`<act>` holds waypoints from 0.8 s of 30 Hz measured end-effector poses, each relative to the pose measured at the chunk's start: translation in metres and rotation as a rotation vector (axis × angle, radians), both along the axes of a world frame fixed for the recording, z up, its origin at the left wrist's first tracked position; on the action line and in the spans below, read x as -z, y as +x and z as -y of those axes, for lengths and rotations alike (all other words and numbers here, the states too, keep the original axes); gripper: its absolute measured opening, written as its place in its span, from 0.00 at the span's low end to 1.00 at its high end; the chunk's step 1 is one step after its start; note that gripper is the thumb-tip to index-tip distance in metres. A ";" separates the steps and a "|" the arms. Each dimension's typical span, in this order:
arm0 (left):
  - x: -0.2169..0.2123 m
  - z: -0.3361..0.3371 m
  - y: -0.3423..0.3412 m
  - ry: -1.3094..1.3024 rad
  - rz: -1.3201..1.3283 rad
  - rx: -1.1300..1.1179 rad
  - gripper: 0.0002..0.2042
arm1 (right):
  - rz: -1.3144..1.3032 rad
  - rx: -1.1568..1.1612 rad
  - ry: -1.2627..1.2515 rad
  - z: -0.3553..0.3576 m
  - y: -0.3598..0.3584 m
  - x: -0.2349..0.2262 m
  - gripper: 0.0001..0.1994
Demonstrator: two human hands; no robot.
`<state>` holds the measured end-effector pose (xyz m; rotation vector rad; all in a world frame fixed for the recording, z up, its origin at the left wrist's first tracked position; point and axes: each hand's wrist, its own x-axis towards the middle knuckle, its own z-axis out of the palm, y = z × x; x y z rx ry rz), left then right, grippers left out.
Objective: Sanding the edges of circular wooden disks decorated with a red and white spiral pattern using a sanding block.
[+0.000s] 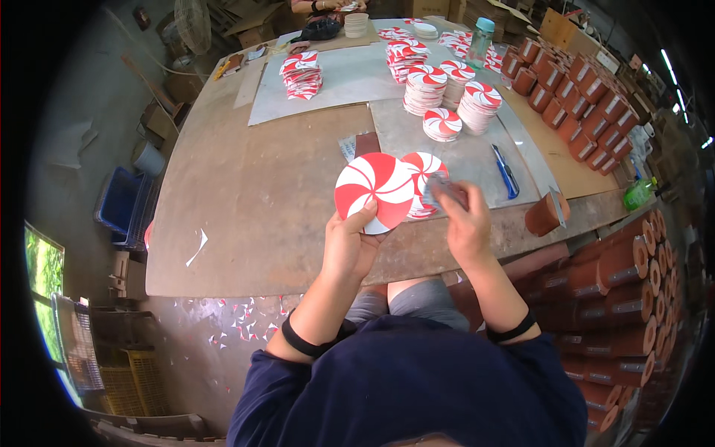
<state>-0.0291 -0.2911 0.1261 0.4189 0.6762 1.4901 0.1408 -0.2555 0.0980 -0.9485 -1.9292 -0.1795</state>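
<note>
My left hand [351, 242] grips a round red-and-white swirl disc [376, 186] by its lower edge, thumb on its face. Pinched in my right hand [471, 223] is a small folded grey piece [439, 191] that looks like sandpaper. It is close to the right side of the held disc; whether it touches the edge I cannot tell. Behind, a pile of swirl discs [424, 165] lies on the table, partly hidden by the held disc and my right hand. A grey printed scrap [347, 147] and a brown-red scrap [366, 145] lie just beyond.
Stacks of swirl discs [424, 89] stand farther back, with a loose pile [302, 73] at far left. To the right are a blue utility knife [506, 173], a brown cylinder [544, 216] and stacked cylinders [581, 97]. Another person's hand [350, 6] works at the far end.
</note>
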 end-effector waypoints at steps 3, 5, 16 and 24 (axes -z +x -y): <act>0.005 -0.004 0.001 0.002 0.020 0.029 0.15 | -0.099 -0.076 -0.010 0.017 -0.004 -0.015 0.20; 0.008 -0.001 0.001 -0.009 0.057 0.073 0.16 | -0.037 -0.142 0.038 0.021 -0.011 -0.016 0.20; 0.011 0.003 -0.001 -0.134 0.271 0.191 0.14 | -0.022 -0.205 0.176 0.019 -0.015 -0.022 0.19; 0.009 0.004 -0.001 -0.122 0.329 0.207 0.13 | -0.167 -0.103 0.100 0.022 -0.017 -0.017 0.17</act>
